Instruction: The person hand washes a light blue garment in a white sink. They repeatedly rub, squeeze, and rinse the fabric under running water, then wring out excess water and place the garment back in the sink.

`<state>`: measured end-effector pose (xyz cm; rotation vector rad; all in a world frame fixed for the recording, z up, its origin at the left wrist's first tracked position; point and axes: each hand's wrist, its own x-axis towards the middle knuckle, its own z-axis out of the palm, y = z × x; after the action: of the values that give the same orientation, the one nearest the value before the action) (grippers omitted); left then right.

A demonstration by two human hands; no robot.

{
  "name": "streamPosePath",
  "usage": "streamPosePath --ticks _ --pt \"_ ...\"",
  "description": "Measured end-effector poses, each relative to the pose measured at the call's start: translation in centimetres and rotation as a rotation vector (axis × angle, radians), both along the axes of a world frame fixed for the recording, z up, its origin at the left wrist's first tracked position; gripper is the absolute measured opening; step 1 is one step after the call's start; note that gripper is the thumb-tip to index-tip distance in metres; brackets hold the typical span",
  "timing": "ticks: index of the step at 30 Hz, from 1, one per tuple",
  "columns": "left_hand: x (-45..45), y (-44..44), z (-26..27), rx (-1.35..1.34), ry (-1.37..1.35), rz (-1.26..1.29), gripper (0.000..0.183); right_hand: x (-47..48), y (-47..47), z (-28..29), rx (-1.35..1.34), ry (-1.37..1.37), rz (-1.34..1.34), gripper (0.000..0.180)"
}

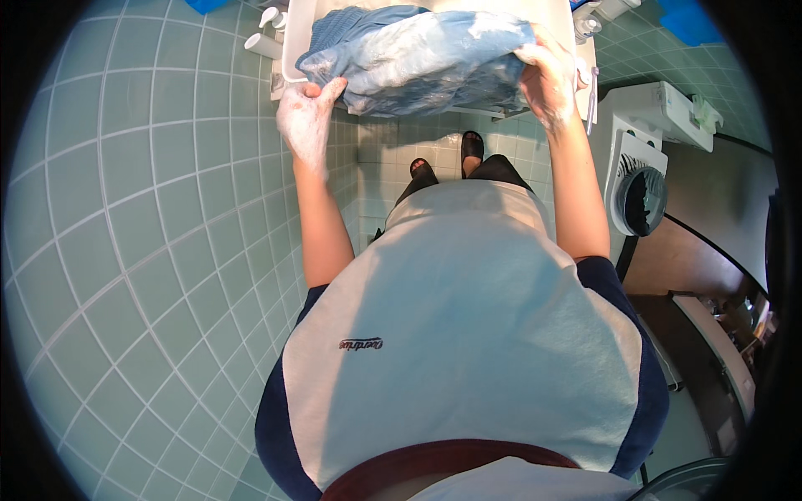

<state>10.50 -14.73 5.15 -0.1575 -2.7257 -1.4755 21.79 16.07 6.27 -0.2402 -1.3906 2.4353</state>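
Note:
A wet blue garment with soap suds on it is stretched between my two hands over the front of a white basin. A gathered, ribbed band shows at its upper left. My left hand, coated in foam, pinches the garment's lower left edge. On the other side, my right hand grips the right end between thumb and fingers, with suds on the thumb and wrist. Folds of the cloth hang past the basin's front rim and hide much of the basin's inside.
Bottles stand left of the basin, and more bottles to its right. A purple toothbrush lies at the right edge. A toilet and a lined waste bin are farther right. A tiled wall runs close along the left.

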Motion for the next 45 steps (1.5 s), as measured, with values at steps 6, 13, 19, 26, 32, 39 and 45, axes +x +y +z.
streamPosePath --ticks 6,13,19,26,32,39,45 --pt "2.5 -1.5 2.6 0.15 -0.183 -0.035 0.034 1.9 -0.8 4.2 0.121 0.061 -0.079 0.043" --pt "3.6 -0.2 -1.0 0.787 -0.392 0.142 0.026 3.4 -3.9 7.1 0.234 0.047 -0.132 0.016" --pt "6.2 0.5 0.3 1.328 -0.977 -0.305 0.03 3.6 -3.5 5.8 0.345 0.071 -0.152 0.021" --pt "6.8 -1.5 6.1 0.904 -0.774 -0.299 0.069 3.6 -2.6 4.8 0.738 -0.091 -0.337 0.066" --pt "6.0 -1.0 10.9 0.681 -0.507 -0.498 0.085 3.2 -3.0 5.3 0.637 -0.015 -0.398 0.077" --pt "6.3 1.3 6.4 -0.34 0.178 -0.523 0.055 3.4 -2.8 8.0 1.423 -0.157 -0.228 0.064" --pt "1.9 2.3 6.5 -0.341 0.328 -0.422 0.022 1.4 1.5 3.8 1.497 -0.199 -0.22 0.033"
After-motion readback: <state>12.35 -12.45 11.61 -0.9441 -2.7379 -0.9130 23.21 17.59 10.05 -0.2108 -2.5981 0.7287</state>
